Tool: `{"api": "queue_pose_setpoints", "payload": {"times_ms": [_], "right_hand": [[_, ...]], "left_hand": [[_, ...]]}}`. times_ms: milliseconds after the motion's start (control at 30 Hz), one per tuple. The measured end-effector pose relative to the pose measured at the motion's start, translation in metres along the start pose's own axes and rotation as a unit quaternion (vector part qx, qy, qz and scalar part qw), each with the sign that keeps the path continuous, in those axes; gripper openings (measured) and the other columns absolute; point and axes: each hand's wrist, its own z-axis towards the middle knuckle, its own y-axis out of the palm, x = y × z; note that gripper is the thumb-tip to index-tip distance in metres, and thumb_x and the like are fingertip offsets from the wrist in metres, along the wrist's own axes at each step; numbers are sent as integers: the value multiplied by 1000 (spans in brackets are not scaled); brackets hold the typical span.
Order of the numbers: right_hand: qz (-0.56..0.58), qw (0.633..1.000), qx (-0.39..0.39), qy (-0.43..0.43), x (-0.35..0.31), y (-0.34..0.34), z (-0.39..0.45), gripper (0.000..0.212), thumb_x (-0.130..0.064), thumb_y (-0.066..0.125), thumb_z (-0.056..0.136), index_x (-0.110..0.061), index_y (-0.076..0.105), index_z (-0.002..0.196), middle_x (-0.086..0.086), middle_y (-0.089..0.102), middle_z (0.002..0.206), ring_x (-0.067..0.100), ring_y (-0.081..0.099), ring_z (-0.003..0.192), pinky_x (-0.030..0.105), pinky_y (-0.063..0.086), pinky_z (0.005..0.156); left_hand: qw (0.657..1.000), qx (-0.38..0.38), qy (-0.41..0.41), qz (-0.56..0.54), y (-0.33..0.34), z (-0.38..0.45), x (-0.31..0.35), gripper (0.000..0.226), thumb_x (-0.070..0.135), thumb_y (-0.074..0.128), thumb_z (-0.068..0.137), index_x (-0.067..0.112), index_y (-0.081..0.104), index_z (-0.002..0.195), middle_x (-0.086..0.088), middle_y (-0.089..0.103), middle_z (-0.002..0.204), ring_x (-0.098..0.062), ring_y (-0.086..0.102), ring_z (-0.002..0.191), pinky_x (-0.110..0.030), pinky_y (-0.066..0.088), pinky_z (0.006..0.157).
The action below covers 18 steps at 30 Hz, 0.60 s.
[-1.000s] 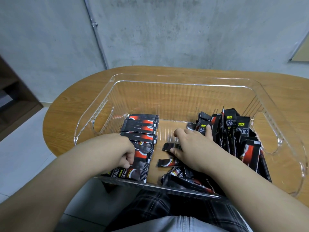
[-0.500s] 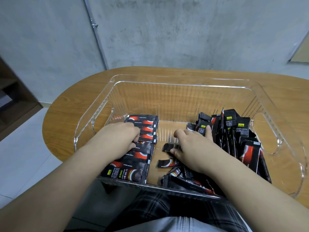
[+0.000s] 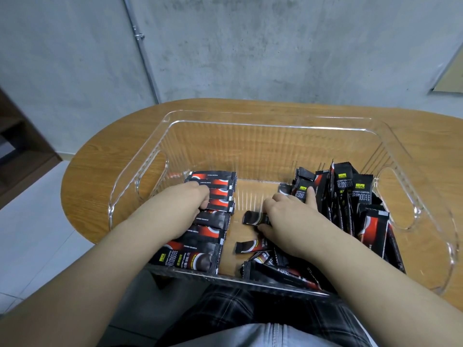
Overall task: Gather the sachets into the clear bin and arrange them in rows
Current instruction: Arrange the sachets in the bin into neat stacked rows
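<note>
The clear bin (image 3: 275,120) stands on a wooden table, right in front of me. Down its left side runs a row of black-and-red sachets (image 3: 218,182), lying flat and overlapping. My left hand (image 3: 183,209) lies on the middle of that row with bent fingertips touching the sachets. A loose sachet (image 3: 251,217) lies in the middle gap, and my right hand (image 3: 290,219) pinches its right end. One finger of that hand points at the jumbled pile of sachets (image 3: 350,194), which stands on end along the right side. More loose sachets (image 3: 275,271) lie at the near wall.
The wooden table (image 3: 100,166) has a rounded left end, with grey floor below it. A concrete wall with a thin pipe (image 3: 142,58) rises behind. The bin's near rim hangs over my lap. Each end wall of the bin has a handle cut-out.
My left hand has moved from the near end of the row toward the far end and now rests on the sachets there. My right hand has stayed on the loose sachet.
</note>
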Motion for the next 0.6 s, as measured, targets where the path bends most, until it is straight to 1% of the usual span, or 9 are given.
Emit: {"api": "queue_pose_setpoints", "payload": {"times_ms": [100,200,300,400,500,600], "right_hand": [[7,1000,6,6,-1,0,1,37,-42,32,100,-13,48,117,5,49,121,27,44,122,66,2,108],[9,1000,3,11,-1,-1,0,31,-34,28,102,-11,46,115,6,48,121,28,44,121,66,3,108],[17,1000,2,15,-1,-2,-1,27,-28,28,101,-10,43,116,6,47,122,28,44,121,65,3,110],[33,999,-5,20,-2,-5,-3,32,-33,26,100,-10,42,115,7,47,124,27,43,122,63,2,111],[36,999,-8,22,-2,-6,-3,33,-35,27,99,-10,41,115,7,47,123,28,43,121,62,2,111],[63,998,7,20,0,-4,-3,19,-27,29,99,-14,39,109,5,49,116,28,46,117,64,1,111]], "left_hand": [[999,-48,-3,-15,-4,-1,-1,19,13,57,90,26,43,92,9,46,100,-12,49,93,-25,38,78],[998,-70,6,-2,-4,-1,-1,24,18,64,87,26,43,93,10,43,98,-11,45,90,-24,34,75],[998,-58,18,22,-5,-1,0,22,24,63,88,27,42,92,11,40,95,-10,44,91,-23,33,75],[998,-40,28,36,-6,-2,2,17,27,59,90,27,42,92,10,39,94,-12,49,96,-23,36,78],[998,-22,32,41,-5,-4,4,13,27,56,91,27,43,91,10,41,93,-12,49,93,-24,38,78],[999,-13,30,36,-6,-5,5,9,27,53,92,26,44,91,10,43,94,-12,51,95,-23,40,78]]}}
